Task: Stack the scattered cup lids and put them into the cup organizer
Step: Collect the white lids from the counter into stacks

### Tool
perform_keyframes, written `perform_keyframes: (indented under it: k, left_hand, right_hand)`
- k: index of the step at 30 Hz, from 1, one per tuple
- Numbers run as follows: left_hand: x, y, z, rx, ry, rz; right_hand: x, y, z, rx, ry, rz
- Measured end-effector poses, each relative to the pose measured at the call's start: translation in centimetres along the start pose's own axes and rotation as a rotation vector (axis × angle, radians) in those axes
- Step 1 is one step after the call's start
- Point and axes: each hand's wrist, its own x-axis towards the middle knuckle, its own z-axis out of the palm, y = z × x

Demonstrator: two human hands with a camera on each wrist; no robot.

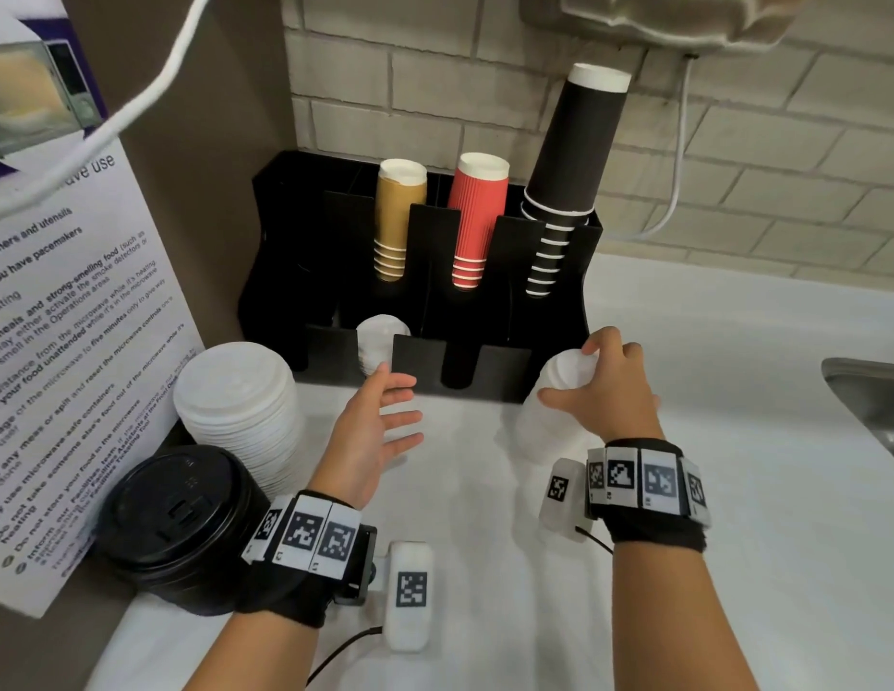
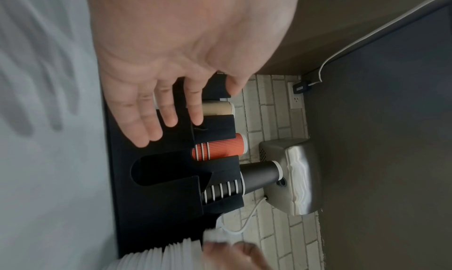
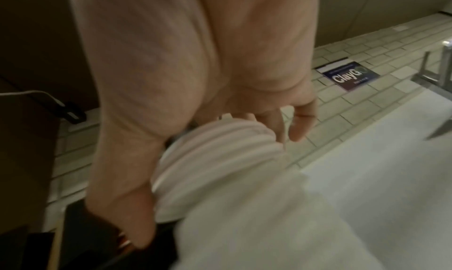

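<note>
1. The cup organizer point(image 1: 554, 311), black, fills the middle of the head view against the tiled wall. Its back slots hold stacks of tan cups point(image 1: 399, 221), red cups point(image 1: 475, 221) and black cups point(image 1: 564, 182). In the front row, the slot at centre-left already holds a short pile of white lids point(image 1: 380, 336); the slot beside it, at centre, looks dark and empty.

2. A tall pile of larger white lids point(image 1: 238, 406) stands at left of the head view on the white counter point(image 1: 734, 491), with a stack of black lids point(image 1: 175, 521) below it, near the left wrist.

3. The held lid stack point(image 1: 559, 391) sits at centre-right of the head view, just at the organizer's front right corner, its lower part blurred against the counter.
   - I judge it light, thin plastic: stiff enough as a nested column, but slippery between layers, so it could shear or fan apart if squeezed at one level only.
   - Best taken around the sides, thumb opposite fingers, with support low down.

4. The right hand point(image 1: 604, 386) curls over the top of that stack, thumb on the near side and fingers over the far side, so the lids lie under and in front of the palm. The right wrist view shows the ribbed rims point(image 3: 215, 154) between thumb and fingers.

5. The left hand point(image 1: 380, 431) is spread and holds nothing, palm turned toward the stack, just in front of the organizer's front wall at centre.
</note>
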Motion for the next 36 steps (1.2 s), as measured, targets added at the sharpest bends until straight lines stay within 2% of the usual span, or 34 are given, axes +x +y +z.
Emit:
perform_keyframes:
  k: [3,7,10,14,19,32,34,36]
  left_hand:
    - [0.0,0.0,0.5,0.013,-0.033,0.010]
    - [-0.2,0.0,1.3,0.031,-0.174,0.026]
    - [-0.3,0.1,1.3,-0.070,-0.304,0.038]
    - [-0.3,0.2,0.9,-0.152,-0.401,0.066]
    - [-0.2,0.2,0.5,-0.184,-0.376,0.090]
    - [0.2,0.5,-0.1,-0.198,-0.323,0.102]
    - [0.4,0.5,-0.2,-0.202,-0.278,0.099]
    - [0.6,0.5,-0.2,-0.222,-0.153,0.039]
  right_hand:
    - [-0.6,-1.8,-0.2,0.117,0.000,-0.143]
    - [-2.0,-5.1,0.5,0.371,-0.174,-0.354]
    - [-2.9,-6.6,1.3,0.465,-0.351,-0.406]
    - [-3.3,-6.9,1.7,0.508,-0.450,-0.437]
    - [-3.0,-6.5,1.2,0.542,-0.547,-0.465]
    - [-2.4,-7.6,1.7,0.484,-0.505,-0.558]
    - [-1.8,-8.5,1.6,0.471,-0.502,-0.573]
    - [-0.6,-9.7,1.3,0.474,-0.459,-0.586]
